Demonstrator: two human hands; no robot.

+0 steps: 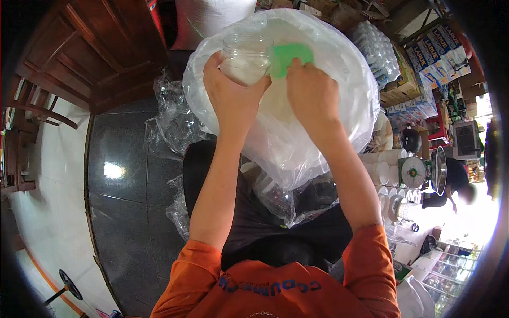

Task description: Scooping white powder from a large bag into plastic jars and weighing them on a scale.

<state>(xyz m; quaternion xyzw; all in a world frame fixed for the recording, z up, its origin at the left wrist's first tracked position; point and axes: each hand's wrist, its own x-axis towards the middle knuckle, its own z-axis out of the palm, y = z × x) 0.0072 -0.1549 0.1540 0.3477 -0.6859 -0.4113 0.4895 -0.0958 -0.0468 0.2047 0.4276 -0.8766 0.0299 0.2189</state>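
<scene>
My left hand (233,93) is wrapped round a clear plastic jar (248,46) with a threaded, uncovered mouth; something white shows in its lower part. In my right hand (313,95) is a green plastic scoop (289,55), gripped at its near end and held close beside the jar. Both hands are over a wide, round container lined with a translucent plastic bag (350,106), which holds a pale white material. My fingers hide part of the scoop, and I cannot tell what it carries.
Loose clear plastic (172,119) lies on the dark tiled floor (119,191) at left. Behind the container stands a white sack (209,18). To the right are stacked boxes (437,53), a dial scale (413,172) and white tubs (377,172). Another person (450,183) is farther right.
</scene>
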